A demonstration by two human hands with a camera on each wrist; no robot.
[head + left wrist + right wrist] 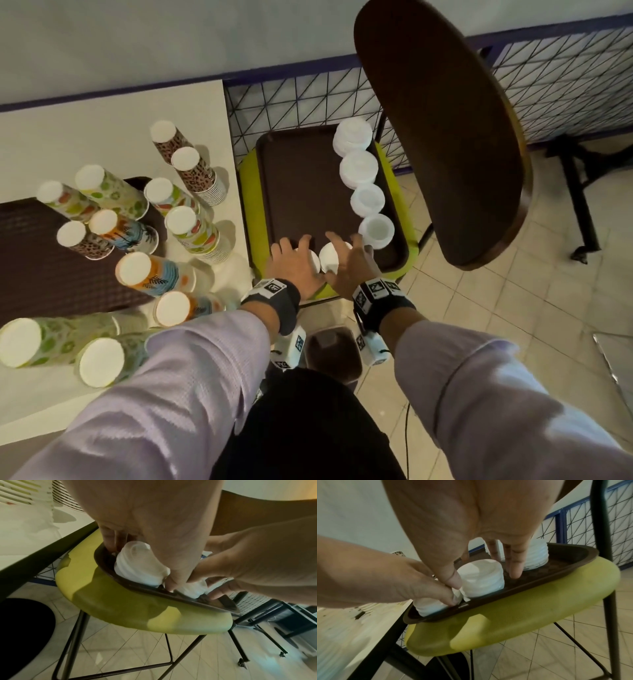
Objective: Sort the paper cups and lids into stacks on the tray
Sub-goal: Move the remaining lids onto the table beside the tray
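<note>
A brown tray point(301, 192) lies on a yellow-green chair seat point(247, 185). Several stacks of white lids point(358, 169) line its right edge. At the near edge stand two short lid stacks side by side. My left hand point(294, 262) grips the left lid stack point(135, 563), thumb on one side and fingers on the other. My right hand point(342, 255) straddles the right lid stack point(481, 574), its thumb against the stack's side and its fingers reaching down past it to the tray floor point(539, 569). The two hands touch at the thumbs.
Several upside-down stacks of patterned paper cups point(113, 192) crowd the white table point(102, 130) to the left, some on a second brown tray point(30, 274). A dark chair back point(445, 137) rises right of the tray. A wire mesh panel point(308, 99) stands behind.
</note>
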